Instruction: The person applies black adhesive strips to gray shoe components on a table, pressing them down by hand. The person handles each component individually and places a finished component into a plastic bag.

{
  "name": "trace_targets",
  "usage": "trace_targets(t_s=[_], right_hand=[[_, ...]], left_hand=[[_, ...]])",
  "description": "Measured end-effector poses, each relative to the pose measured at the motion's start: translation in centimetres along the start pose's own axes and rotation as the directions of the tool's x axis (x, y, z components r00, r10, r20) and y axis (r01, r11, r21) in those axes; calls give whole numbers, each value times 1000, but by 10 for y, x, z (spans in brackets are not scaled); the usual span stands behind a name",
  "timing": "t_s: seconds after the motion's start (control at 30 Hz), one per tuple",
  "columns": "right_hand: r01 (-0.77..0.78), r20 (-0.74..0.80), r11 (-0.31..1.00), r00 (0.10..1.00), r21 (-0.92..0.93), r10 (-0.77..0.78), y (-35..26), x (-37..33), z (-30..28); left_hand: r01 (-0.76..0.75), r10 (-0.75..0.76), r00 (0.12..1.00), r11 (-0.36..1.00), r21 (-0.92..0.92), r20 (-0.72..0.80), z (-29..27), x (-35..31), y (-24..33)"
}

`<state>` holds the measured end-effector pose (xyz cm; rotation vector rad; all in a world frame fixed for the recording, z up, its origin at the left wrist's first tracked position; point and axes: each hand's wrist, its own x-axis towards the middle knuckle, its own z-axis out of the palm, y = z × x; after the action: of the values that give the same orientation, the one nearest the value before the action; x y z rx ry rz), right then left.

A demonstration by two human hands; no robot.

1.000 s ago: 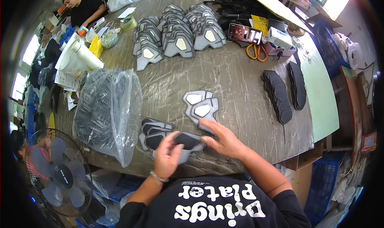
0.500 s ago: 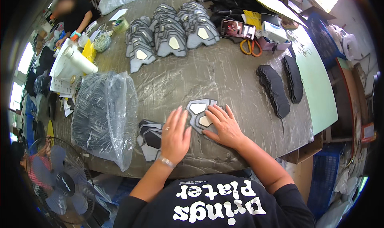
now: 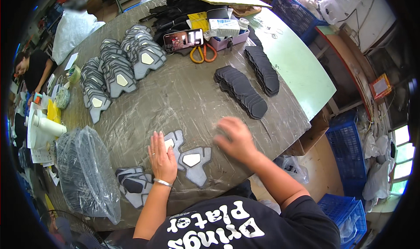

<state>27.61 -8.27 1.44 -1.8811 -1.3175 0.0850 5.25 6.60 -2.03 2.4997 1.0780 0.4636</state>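
Note:
Flat with fingers stretched out, my left hand (image 3: 162, 159) lies on a grey shaped pad (image 3: 176, 139) with a pale patch, covering part of it. Just right of it is a second grey pad (image 3: 195, 166) with a white patch, fully in sight. My right hand (image 3: 236, 139) is above the table to the right of both pads, blurred by motion; its fingers look loosely apart and nothing shows in them. Left of my left wrist, a small pile of grey and black pads (image 3: 133, 185) rests on the table.
Overlapping rows of finished-looking grey pads (image 3: 120, 80) lie at the far left. Two rows of black pieces (image 3: 243, 94) lie at right. A clear plastic bag (image 3: 87, 179) of dark pieces stands at left. Orange-handled scissors (image 3: 203, 54), a phone (image 3: 183, 40) and a box (image 3: 229, 40) are at the back.
My right hand has come off the pads and moved to the right. The two pads now lie turned apart, and my left hand rests on one. The view has swung to the right.

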Motion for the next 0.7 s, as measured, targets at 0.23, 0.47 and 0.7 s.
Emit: trace_targets(t_s=[0.23,0.47,0.7], right_hand=[[-188,-243,908,965,-375,100,55,73,-41],[-299,-112,854,954,-426,278,64,98,-45],[-118,-32,898,993,-423,115,73,102,-40]], left_hand=[[-257,251,963,965,-59,-98,-1,-5,36],[-177,164,982,969,-171,-90,-7,-24,33],[-185,171,981,965,-183,-94,-12,-23,33]])
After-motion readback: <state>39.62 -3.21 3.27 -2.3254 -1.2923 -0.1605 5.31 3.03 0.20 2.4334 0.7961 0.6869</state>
